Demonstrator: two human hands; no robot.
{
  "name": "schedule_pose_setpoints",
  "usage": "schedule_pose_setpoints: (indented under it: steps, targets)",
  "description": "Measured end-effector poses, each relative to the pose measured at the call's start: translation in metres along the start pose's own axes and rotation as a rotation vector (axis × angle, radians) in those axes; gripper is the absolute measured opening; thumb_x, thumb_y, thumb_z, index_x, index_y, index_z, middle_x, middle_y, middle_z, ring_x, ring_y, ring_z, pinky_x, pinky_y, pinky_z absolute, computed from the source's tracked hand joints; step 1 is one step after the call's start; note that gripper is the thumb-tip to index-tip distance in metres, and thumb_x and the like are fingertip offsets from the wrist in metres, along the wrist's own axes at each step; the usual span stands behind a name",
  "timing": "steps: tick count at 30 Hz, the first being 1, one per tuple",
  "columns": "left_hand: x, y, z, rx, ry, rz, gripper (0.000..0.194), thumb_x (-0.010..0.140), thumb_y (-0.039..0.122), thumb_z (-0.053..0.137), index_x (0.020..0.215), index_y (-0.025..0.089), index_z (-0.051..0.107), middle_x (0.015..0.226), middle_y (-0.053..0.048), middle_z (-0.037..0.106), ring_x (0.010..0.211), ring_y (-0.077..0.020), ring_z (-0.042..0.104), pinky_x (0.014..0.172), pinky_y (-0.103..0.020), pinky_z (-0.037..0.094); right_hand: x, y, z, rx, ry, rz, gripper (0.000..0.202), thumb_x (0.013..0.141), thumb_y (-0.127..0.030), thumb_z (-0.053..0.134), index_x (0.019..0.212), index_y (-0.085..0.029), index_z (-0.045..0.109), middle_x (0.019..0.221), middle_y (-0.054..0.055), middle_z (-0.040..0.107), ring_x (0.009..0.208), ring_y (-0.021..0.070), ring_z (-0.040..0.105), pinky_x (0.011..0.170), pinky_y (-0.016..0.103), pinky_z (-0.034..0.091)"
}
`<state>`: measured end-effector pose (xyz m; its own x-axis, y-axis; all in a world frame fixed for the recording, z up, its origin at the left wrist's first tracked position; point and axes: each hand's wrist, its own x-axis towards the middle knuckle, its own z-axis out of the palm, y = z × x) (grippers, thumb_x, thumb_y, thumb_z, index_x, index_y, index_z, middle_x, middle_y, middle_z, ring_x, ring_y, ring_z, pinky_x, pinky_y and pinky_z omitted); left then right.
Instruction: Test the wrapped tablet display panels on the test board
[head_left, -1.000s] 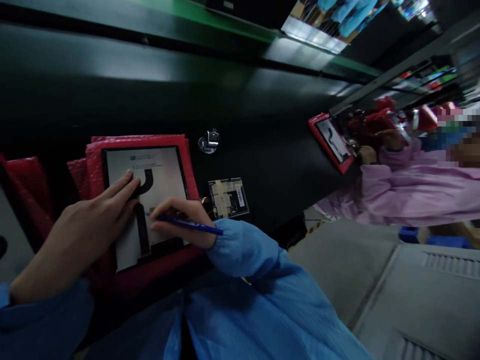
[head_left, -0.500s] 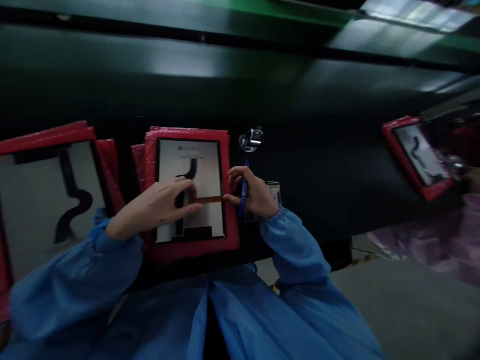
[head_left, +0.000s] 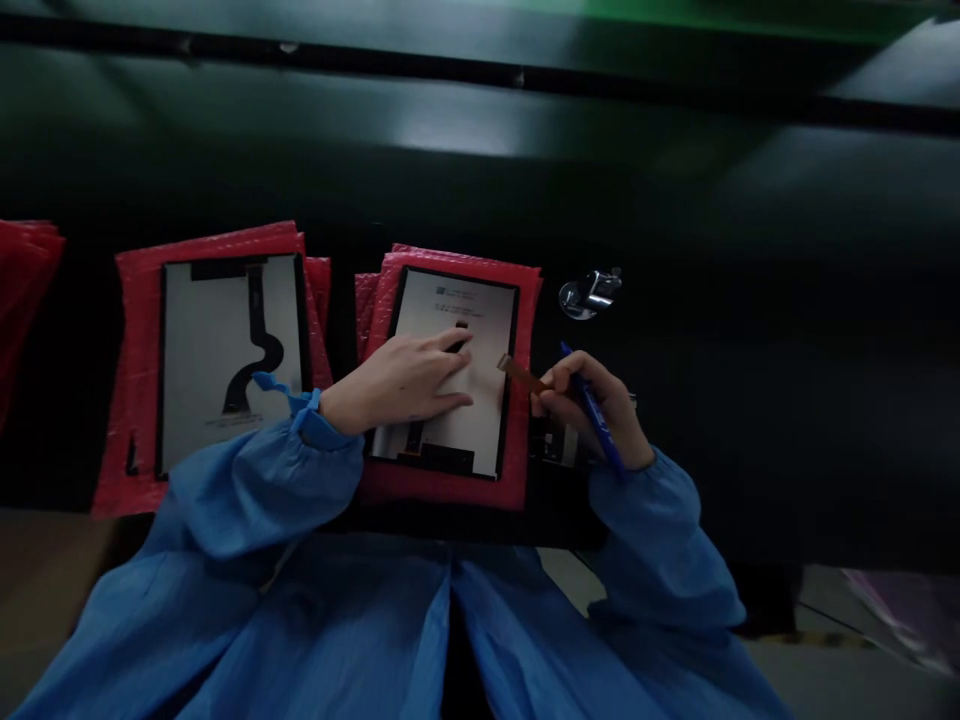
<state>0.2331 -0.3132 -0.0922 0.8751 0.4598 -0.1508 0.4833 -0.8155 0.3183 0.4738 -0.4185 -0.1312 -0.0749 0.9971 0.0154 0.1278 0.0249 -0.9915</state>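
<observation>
A display panel with a pale back lies on red bubble wrap in front of me. My left hand rests on it with fingers spread, partly covering its black flex cable. Between thumb and fingertips, my right hand pinches an orange-brown flex cable strip, whose free end sticks out over the panel's right side. A blue pen is also held in that hand, slanting across the fingers.
Left of it, a second panel with a curved black cable lies on red bubble wrap. More red wrap is at the far left. A shiny metal object stands beyond my right hand. Small parts lie partly under that hand.
The strip, earlier stretched between both hands over the panel, is now in my right hand alone, tilted. My left hand has flattened onto the panel. The view has swung left.
</observation>
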Motion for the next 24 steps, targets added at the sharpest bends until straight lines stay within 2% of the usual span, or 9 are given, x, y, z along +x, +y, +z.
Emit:
schedule_pose_setpoints:
  steps: [3,6,8,11,14,16,19,22,24]
  targets:
    - [-0.001,-0.002,-0.001,-0.164,0.042,-0.023,0.019,0.092,0.035,0.065,0.1,0.018,0.07,0.125,-0.005,0.063,0.086,-0.017,0.067,0.071,-0.029,0.051,0.002,-0.006,0.004,0.093,0.081,0.025,0.028,0.088,-0.034,0.075,0.083,-0.024,0.049,0.071,-0.003,0.063,0.061,0.0133,0.061,0.06,0.026,0.05]
    - [0.0,-0.002,0.0,-0.131,0.244,-0.247,0.037,0.089,0.031,0.07,0.121,0.015,0.06,0.127,-0.011,0.058,0.091,-0.0202,0.065,0.068,-0.03,0.049,0.012,-0.016,0.01,0.14,0.139,0.023,0.023,0.088,-0.029,0.074,0.084,-0.025,0.051,0.068,-0.004,0.061,0.059,0.0121,0.058,0.058,0.025,0.049]
    - [0.002,-0.001,0.001,-0.072,0.302,-0.397,0.046,0.089,0.034,0.07,0.125,0.01,0.056,0.128,-0.015,0.056,0.09,-0.0219,0.064,0.066,-0.031,0.047,0.022,-0.022,0.016,0.165,0.149,0.002,0.022,0.089,-0.026,0.072,0.084,-0.024,0.05,0.068,-0.004,0.06,0.059,0.0115,0.057,0.056,0.024,0.047]
    - [0.004,0.001,0.001,-0.052,0.198,-0.436,0.032,0.094,0.041,0.062,0.101,0.011,0.066,0.114,-0.012,0.061,0.076,-0.0181,0.061,0.062,-0.031,0.041,0.035,-0.028,0.025,0.199,0.112,-0.029,0.023,0.088,-0.025,0.071,0.082,-0.024,0.049,0.071,-0.004,0.061,0.06,0.011,0.058,0.055,0.024,0.046]
    - [0.003,0.0,-0.002,-0.213,0.071,-0.354,0.052,0.099,0.052,0.047,0.067,0.014,0.061,0.088,-0.007,0.062,0.062,-0.0129,0.052,0.059,-0.031,0.035,0.039,-0.027,0.033,0.228,0.044,-0.035,0.025,0.089,-0.028,0.072,0.082,-0.024,0.048,0.071,-0.003,0.065,0.056,0.0103,0.055,0.053,0.024,0.045]
    - [0.001,-0.002,-0.004,-0.434,0.004,-0.299,0.061,0.099,0.059,0.039,0.059,0.015,0.055,0.07,-0.004,0.056,0.056,-0.0118,0.047,0.056,-0.03,0.033,0.036,-0.025,0.036,0.239,0.026,-0.014,0.028,0.09,-0.033,0.072,0.083,-0.024,0.046,0.072,-0.003,0.066,0.055,0.0103,0.055,0.051,0.025,0.044]
    - [-0.004,-0.005,-0.008,-0.816,-0.119,-0.192,0.056,0.094,0.064,0.048,0.067,0.016,0.058,0.063,-0.001,0.054,0.057,-0.0125,0.049,0.054,-0.027,0.035,0.029,-0.026,0.036,0.23,0.033,0.009,0.031,0.091,-0.037,0.073,0.083,-0.024,0.045,0.075,-0.003,0.067,0.058,0.0105,0.058,0.053,0.025,0.047]
    - [-0.009,-0.007,-0.012,-1.145,-0.193,-0.09,0.041,0.085,0.056,0.069,0.094,0.016,0.064,0.073,-0.001,0.063,0.065,-0.0148,0.059,0.06,-0.026,0.046,0.025,-0.031,0.034,0.193,0.03,0.013,0.035,0.088,-0.039,0.076,0.082,-0.024,0.045,0.074,-0.003,0.068,0.065,0.012,0.065,0.061,0.025,0.053]
    - [-0.01,-0.009,-0.013,-1.317,-0.216,-0.07,0.046,0.084,0.054,0.071,0.111,0.018,0.062,0.069,0.0,0.063,0.058,-0.0137,0.058,0.058,-0.027,0.048,0.024,-0.033,0.034,0.178,0.022,0.03,0.038,0.086,-0.042,0.079,0.082,-0.024,0.045,0.074,-0.002,0.07,0.068,0.0142,0.07,0.063,0.026,0.055]
